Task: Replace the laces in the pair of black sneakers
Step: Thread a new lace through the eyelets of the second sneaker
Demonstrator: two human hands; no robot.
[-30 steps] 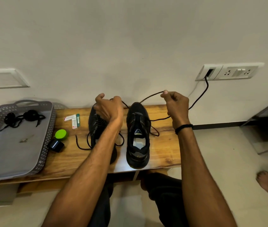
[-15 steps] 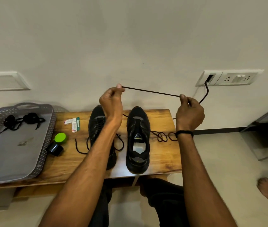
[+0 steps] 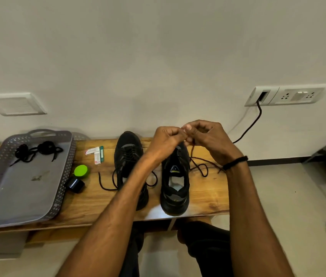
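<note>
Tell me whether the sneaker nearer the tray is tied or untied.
Untied: the sneaker is threaded, but its lace ends trail loose across the bench.

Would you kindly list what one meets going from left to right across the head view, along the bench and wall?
Tray → packets → first sneaker → second sneaker → loose lace → wall socket.
</note>
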